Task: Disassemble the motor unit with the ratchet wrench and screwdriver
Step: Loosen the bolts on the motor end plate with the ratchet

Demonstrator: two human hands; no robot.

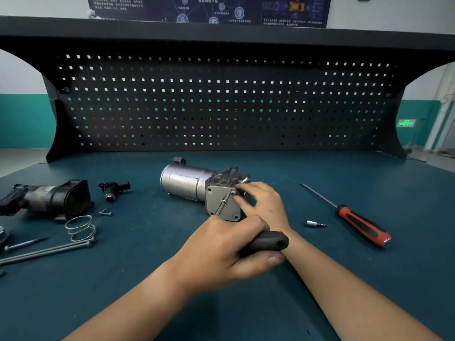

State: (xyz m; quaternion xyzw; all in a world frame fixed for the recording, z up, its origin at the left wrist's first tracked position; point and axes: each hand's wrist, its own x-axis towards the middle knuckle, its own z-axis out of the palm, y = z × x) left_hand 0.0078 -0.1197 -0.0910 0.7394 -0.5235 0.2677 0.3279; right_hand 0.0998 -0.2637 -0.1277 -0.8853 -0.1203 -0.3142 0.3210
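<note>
The silver motor unit [187,180] lies on its side at the middle of the blue bench, its square end plate [216,196] facing me. My left hand [221,252] grips the black handle of the ratchet wrench [268,241], whose metal shaft reaches up to a bolt at the plate's upper right corner. My right hand [264,203] rests against the right side of the unit, thumb and forefinger at the wrench head by that bolt. A red and black screwdriver [357,221] lies to the right, apart from both hands.
A loose socket bit [314,223] lies beside the screwdriver. At left lie a dark housing part [51,198], a small black fitting [113,189], a coil spring [81,227], a short bolt [105,212] and long bolts [46,251]. A black pegboard [221,104] closes the back.
</note>
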